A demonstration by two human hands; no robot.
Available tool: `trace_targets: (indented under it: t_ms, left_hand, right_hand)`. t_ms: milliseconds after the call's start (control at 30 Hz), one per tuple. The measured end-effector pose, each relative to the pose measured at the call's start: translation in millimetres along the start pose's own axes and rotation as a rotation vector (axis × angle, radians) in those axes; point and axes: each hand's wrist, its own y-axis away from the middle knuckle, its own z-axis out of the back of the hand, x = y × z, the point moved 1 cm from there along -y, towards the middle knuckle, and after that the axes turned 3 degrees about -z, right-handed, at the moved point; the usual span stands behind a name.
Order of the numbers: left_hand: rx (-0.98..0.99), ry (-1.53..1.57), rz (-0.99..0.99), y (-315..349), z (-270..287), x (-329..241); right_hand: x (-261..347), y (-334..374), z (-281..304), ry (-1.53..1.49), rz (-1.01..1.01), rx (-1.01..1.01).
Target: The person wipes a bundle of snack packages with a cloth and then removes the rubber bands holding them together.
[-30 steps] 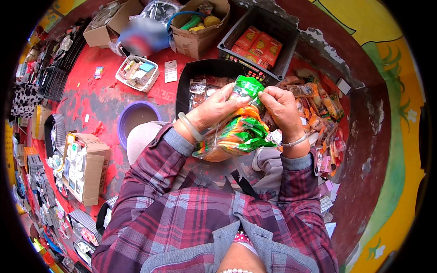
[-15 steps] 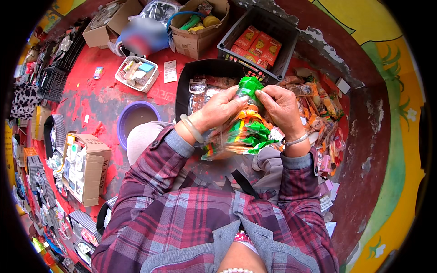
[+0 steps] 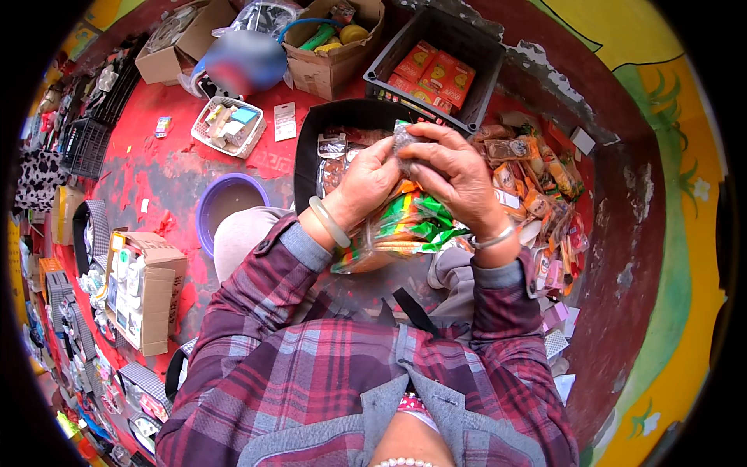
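Observation:
A clear, green-and-orange plastic bag (image 3: 412, 222) hangs in front of me, below my two hands. My left hand (image 3: 366, 179) pinches its upper part from the left, thumb and fingers closed together. Over the top of the bag, the curled fingers of my right hand (image 3: 455, 171) press on a crumpled greyish, shiny part (image 3: 403, 146) between the hands. What lies inside the bag is hard to make out. Just beyond the hands stands a black open bin (image 3: 310, 140) holding several packaged goods, partly hidden by my left hand.
Loose orange snack packets (image 3: 537, 187) are heaped at the right. A grey crate (image 3: 486, 74) with red boxes stands behind the bin. To the left are a purple basin (image 3: 204, 218) with murky water, a white basket (image 3: 253, 144) and a cardboard box (image 3: 159, 300).
My right hand has turned and shifted left over the bag's top, covering most of the green upper part. A greyish crumpled part now shows between the hands.

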Motion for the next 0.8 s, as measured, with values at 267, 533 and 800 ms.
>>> trace_targets:
  t_ms: [267, 533, 800]
  left_hand:
    - [-0.084, 0.489, 0.016, -8, 18, -48]
    - [-0.139, 0.102, -0.13, -1, 7, -49]
    - [0.048, 0.33, 0.031, 3, 7, -43]
  right_hand:
    - [-48, 11, 20, -0.076, -0.162, -0.05]
    - [33, 0, 40, -0.349, 0.007, -0.506]
    - [-2, -4, 10, 0.104, 0.215, -0.092]
